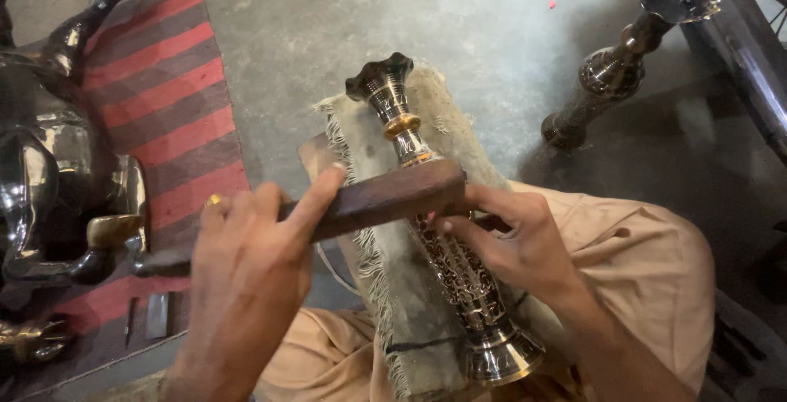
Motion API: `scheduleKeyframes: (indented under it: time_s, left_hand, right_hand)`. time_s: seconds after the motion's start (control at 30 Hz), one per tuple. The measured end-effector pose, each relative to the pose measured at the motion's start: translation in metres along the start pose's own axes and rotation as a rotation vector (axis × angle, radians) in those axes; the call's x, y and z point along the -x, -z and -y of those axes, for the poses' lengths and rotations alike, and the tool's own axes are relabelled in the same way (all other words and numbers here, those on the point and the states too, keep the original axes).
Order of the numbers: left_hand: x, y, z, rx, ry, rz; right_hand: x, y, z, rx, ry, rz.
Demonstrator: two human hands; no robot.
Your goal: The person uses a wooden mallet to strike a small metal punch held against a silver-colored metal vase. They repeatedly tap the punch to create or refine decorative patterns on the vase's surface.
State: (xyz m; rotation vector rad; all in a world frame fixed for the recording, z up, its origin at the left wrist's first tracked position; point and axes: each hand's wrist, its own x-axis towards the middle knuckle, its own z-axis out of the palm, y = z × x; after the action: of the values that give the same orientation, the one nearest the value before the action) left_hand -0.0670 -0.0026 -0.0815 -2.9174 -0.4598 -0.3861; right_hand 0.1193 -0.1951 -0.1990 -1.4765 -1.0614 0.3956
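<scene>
Vase (447,267), engraved metal, dark and silver with a gold band near the neck, lies tilted across the person's lap. Flared base toward the camera, scalloped dark mouth pointing away toward the concrete floor (459,25). It rests on a frayed grey cloth (385,254) spread over the knee; tan trousers (648,246) show beneath the cloth and to the right.

Left hand (250,271): fingers closed around the handle end of a brown wooden tool (385,197), index finger stretched along its top edge. A gold ring sits on one finger. The tool's blocky end lies across the vase just below the gold band, touching it or just above it; cannot tell which.

Right hand (516,238): fingers curled on the vase body, thumb and fingertips pressed at the engraved middle section, directly under the wooden tool's end. A thin dark item may be pinched between the fingers; too hidden to say.

Surroundings: a second vase (623,62) of like shape lies on the floor at upper right, well apart, beside a dark metal bar (750,49). At left, a red-and-grey striped mat (164,99) carries large polished metal figures (57,181), dark with brass-coloured parts. Small flat dark pieces (156,316) lie on the mat near the lower left.
</scene>
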Motion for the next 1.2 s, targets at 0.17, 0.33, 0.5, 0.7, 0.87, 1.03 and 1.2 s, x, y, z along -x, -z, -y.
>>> scheduleKeyframes:
  time_s: [0.17,0.33,0.5,0.7,0.87,1.03,1.2]
  left_hand:
    - [-0.002,0.002,-0.005,0.205,0.04,-0.06]
    - [0.014,-0.011,0.005,0.107,0.119,-0.023]
    - [0.051,-0.052,-0.014,1.015,0.304,-0.166]
    - [0.083,-0.119,-0.074,1.608,0.516,-0.31]
    - [0.094,-0.12,-0.063,1.511,0.654,-0.147]
    - [0.088,-0.098,-0.037,1.219,0.66,-0.059]
    - [0.071,-0.073,-0.019,0.755,0.608,0.043]
  right_hand:
    - [0.001,0.0,0.001,0.072,-0.029,-0.029]
    - [-0.007,0.011,-0.002,-0.182,-0.186,-0.127]
    - [-0.02,0.03,-0.001,-0.293,-0.04,-0.006]
    - [-0.044,0.033,0.01,0.018,0.015,0.366]
    - [-0.057,0.033,0.009,0.145,0.173,0.445]
    - [-0.058,0.031,0.004,0.151,0.19,0.422]
    - [-0.063,0.03,0.007,0.186,0.135,0.438]
